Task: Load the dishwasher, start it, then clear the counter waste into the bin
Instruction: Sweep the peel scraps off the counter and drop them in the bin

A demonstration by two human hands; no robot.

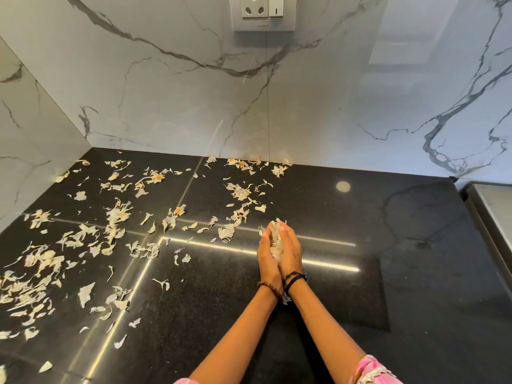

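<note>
Head view: both hands pressed together palm to palm above the black table (346, 314), a bit right of frame centre. Left hand (268, 259) and right hand (291, 252) form one closed cupped grip, fingers pointing toward 12 o'clock, heels of the palms touching at the wrists. Clump of pale garlic-like peels (275, 239) is sandwiched between the palms, the top of the clump poking out past the fingertips. So each grip is curled shut around the same clump, no visible gap between the hands apart from where the peels show.

Left wrist carries a brown bead bracelet (270, 289); right wrist carries black thread bands (295, 278). Pink sleeve (371, 370) visible at 5 o'clock on the right arm.

Rest of the waste, loose peels (116, 220), is scattered over the table from 12 o'clock of the hands round to 8 o'clock: a few flakes just beside the fingertips at 10 to 11 o'clock, a strip along the wall foot at 12, the densest patch well apart at the 9 o'clock frame edge. Table at 3 o'clock of the hands looks bare of peels.

Marble wall (166, 101) behind; wall socket (264, 12) at 12 o'clock top edge. Metal edge (490, 206) at the 3 o'clock frame edge, cannot tell what it belongs to.
</note>
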